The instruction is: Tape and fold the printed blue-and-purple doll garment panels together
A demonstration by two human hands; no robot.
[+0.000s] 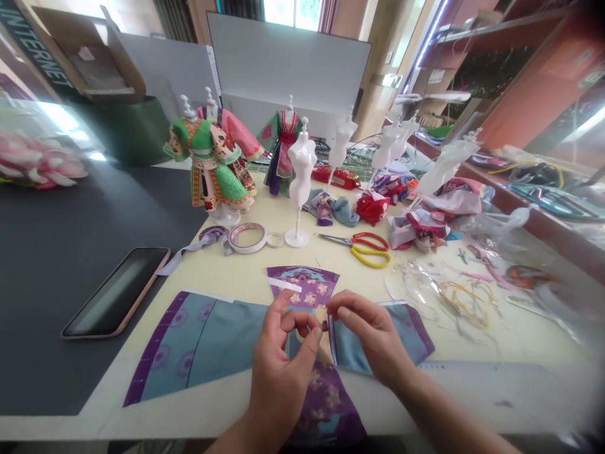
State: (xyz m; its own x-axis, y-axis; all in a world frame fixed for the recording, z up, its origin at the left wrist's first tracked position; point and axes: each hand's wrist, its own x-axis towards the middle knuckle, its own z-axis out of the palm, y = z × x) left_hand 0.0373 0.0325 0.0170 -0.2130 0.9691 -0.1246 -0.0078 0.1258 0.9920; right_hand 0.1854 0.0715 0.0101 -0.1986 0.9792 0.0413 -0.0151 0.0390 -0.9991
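Pieces of printed fabric lie in a cross shape under my hands. To the left is a blue panel (pixel 222 340) with a purple border, and to the right a shorter blue panel (pixel 350 350). A purple floral piece (pixel 309 296) lies beyond, another purple piece (pixel 331 403) nearer me. My left hand (pixel 286 359) pinches thumb against finger over the middle; what it holds is too small to make out. A short white strip (pixel 283 285) meets its raised fingertip, perhaps stuck there. My right hand (pixel 371 334) is closed at the fingertips beside the right panel's edge, its grip unclear.
Red-and-yellow-handled scissors (pixel 363 247), a tape roll (pixel 247 238) and a bare white mannequin (pixel 301 170) stand or lie beyond. Dressed mannequins (pixel 205 157) are behind left. A phone (pixel 118 293) lies left; fabric scraps (pixel 420 227), plastic bags (pixel 420 290) and a clear ruler (pixel 486 367) right.
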